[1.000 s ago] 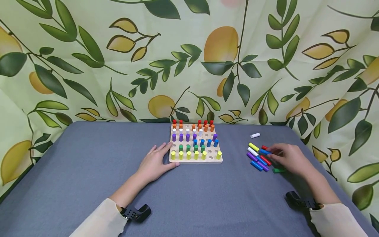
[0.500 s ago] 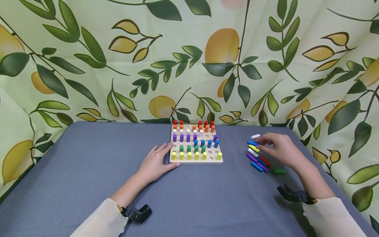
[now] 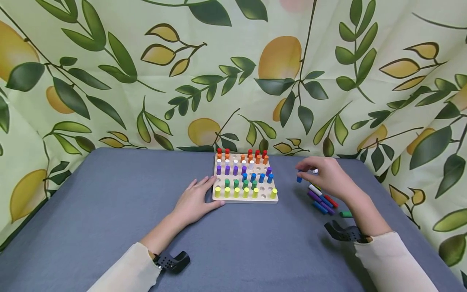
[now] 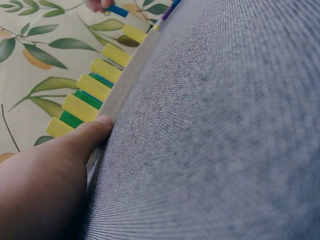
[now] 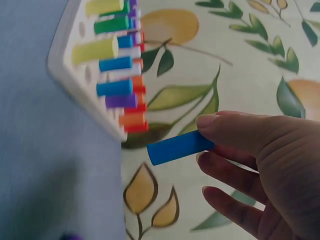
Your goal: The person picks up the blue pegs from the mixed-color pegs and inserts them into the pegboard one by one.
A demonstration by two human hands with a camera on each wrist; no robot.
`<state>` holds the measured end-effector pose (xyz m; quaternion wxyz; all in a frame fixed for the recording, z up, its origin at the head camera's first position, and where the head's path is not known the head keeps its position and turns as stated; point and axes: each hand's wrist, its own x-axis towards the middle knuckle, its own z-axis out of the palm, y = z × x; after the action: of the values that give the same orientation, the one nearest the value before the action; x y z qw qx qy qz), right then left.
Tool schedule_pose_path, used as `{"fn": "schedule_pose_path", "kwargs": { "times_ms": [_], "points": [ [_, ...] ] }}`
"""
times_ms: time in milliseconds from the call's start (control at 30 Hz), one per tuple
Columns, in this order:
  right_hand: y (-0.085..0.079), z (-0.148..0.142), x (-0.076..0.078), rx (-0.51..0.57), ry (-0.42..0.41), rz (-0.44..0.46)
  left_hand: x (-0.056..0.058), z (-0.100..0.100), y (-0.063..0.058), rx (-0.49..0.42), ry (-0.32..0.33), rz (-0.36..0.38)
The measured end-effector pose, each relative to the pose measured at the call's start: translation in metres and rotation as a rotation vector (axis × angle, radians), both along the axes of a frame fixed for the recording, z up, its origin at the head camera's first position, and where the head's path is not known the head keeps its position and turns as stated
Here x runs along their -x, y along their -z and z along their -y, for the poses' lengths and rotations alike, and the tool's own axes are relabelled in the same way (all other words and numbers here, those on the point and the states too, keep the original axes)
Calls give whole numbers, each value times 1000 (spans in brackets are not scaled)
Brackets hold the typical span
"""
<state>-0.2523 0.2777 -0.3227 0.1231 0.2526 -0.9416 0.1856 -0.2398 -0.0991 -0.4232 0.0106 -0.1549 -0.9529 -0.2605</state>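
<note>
and we're seeing the right hand (image 3: 330, 176) swinging leftward, off the loose pegs (image 3: 326, 200) and in toward the wooden pegboard (image 3: 245, 200)! half a second ago it was hovering right over that pile, holding the blue peg (image 5: 175, 148) nearly level; now we're finding the peg clear of the pile, pointing steeply down below the fingertips, somewhere between pile and board. in the right wrist view we're getting the grip cleanly: thumb and fingertip are pinching one end, the lower fingers are bending loosely behind, and most of the peg is sticking out free.

over on the other side, nothing much is shifting: the left hand (image 3: 193, 202) is still resting against the board's left edge, fingers spreading along it, its thumb (image 4: 95, 132) bracing at the near edge. we're reading that as steadying.

so what's it meaning for the work? we're judging that the picking out is done and the carrying is under way; the blue peg isn't touching the board yet. in the blue row (image 3: 253, 177) we're counting four pegs standing, all toward the right, and open holes are showing near the lone yellow peg (image 3: 273, 193) at the near right corner. back on the cloth, the green peg (image 3: 345, 214) is lying just beside the pile.
</note>
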Motion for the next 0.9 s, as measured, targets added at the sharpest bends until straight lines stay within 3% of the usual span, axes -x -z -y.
{"fn": "schedule_pose_path", "kwargs": {
  "times_ms": [233,567,900],
  "points": [
    [-6,37,12,48,-67,13,0,0,0,7,-4,-3],
    [-2,88,28,92,-144,50,0,-1,-1,9,3,-1],
    [13,109,38,86,-153,23,1,-1,0,2,-10,9]
  ]
}}
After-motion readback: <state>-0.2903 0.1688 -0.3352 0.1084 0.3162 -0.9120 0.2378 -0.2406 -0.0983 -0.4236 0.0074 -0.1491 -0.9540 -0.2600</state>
